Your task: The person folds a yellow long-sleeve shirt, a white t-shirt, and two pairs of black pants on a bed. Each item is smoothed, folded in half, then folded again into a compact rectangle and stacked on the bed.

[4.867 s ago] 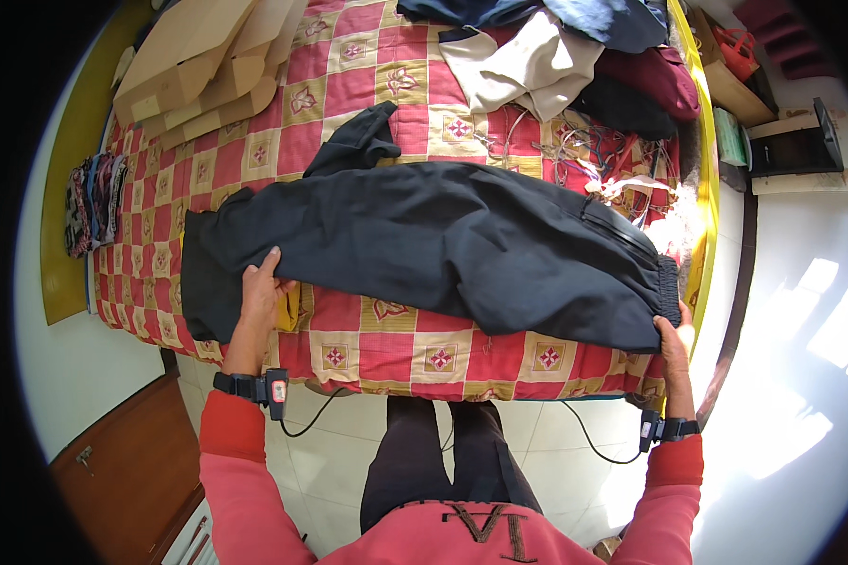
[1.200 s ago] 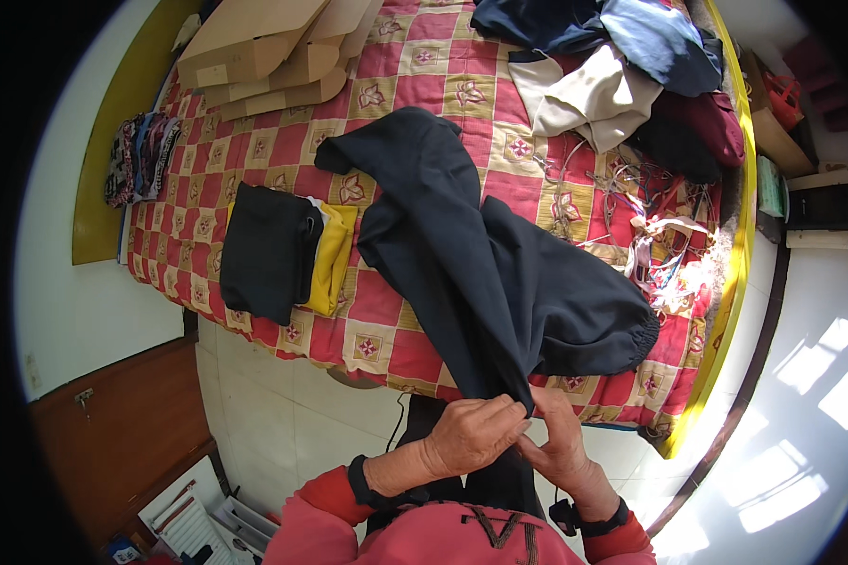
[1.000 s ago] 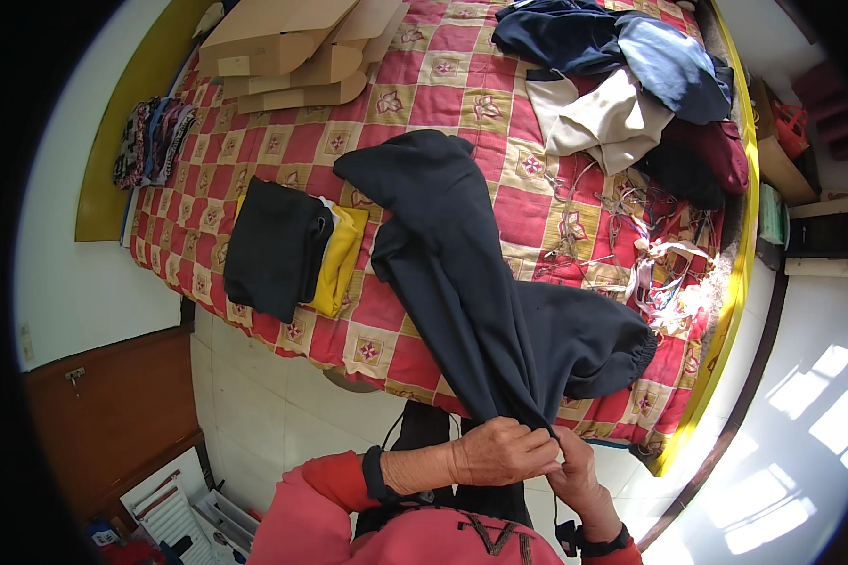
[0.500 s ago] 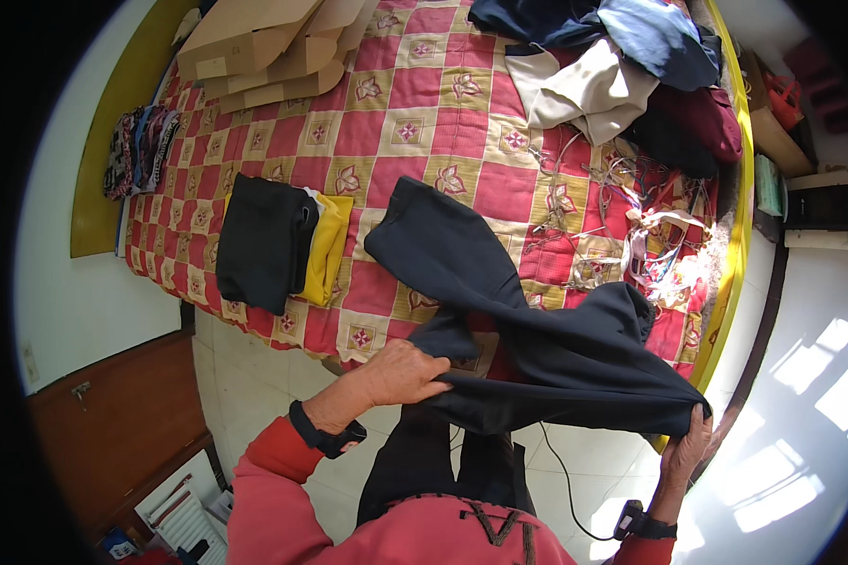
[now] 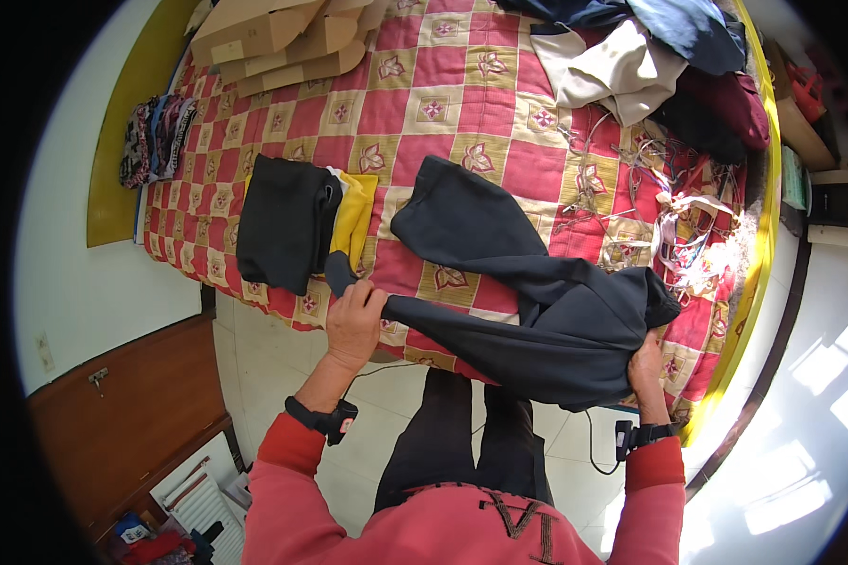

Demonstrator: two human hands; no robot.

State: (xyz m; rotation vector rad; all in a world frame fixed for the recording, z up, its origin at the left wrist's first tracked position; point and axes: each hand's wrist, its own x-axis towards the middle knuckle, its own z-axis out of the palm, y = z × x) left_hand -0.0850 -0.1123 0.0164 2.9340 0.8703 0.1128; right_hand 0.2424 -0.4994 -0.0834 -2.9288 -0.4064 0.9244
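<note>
Dark trousers (image 5: 584, 311) lie across the near edge of the bed, one leg spread farther back and the other drawn out straight to the left. My left hand (image 5: 355, 325) is closed round that near leg, close to its hem. At the other end, my right hand (image 5: 645, 367) grips the fabric below the gathered waistband, some fingers hidden by cloth. Just behind my left hand sits a folded stack: a black garment (image 5: 283, 226) beside a yellow one (image 5: 353, 221), with a bit of white between them. The hem overlaps the yellow cloth's front corner.
Flattened cardboard boxes (image 5: 273, 38) lie at the bed's far left. Rumpled clothes (image 5: 622, 71) are heaped at the far right, with tangled hangers and straps (image 5: 678, 217) nearer me. A yellow bed frame (image 5: 768, 188) edges the right side. Small patterned garments (image 5: 155, 141) sit at the left edge.
My left hand has moved left and away from me, pulling the near trouser leg out straight toward the folded stack. My right hand has shifted left and farther from me with the waist end.
</note>
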